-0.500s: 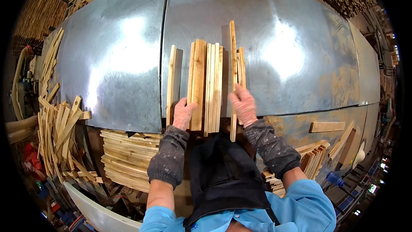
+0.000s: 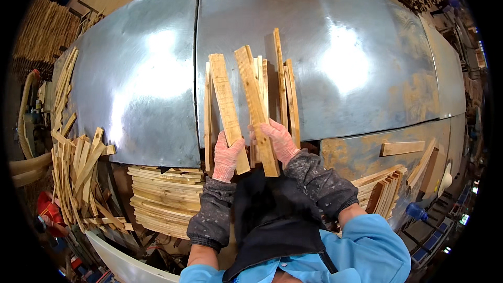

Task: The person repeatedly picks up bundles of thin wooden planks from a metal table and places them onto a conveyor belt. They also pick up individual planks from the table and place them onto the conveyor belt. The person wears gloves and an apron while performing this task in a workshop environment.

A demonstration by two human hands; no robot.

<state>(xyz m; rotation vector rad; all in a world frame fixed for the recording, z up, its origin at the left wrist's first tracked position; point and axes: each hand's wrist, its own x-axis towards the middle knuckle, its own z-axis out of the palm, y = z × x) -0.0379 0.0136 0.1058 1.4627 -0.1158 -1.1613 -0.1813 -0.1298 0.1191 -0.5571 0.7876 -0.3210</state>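
Head view shows both hands clamped on wood at the centre of the frame. The left hand [image 2: 228, 156] grips the left plank [image 2: 225, 105] near its lower end; the right hand [image 2: 277, 139] closes around the lower half of the right plank [image 2: 254, 97]. Both planks tilt, their tops leaning toward the frame's upper left, over a metal table [image 2: 314, 10]. Narrow strips [image 2: 265, 84] lie partly behind the right plank, and a longer strip [image 2: 280, 78] is just right of it. The planks look stiff, fairly light and not slippery; rough edges could splinter. Holding nearer mid-length would probably balance them better.
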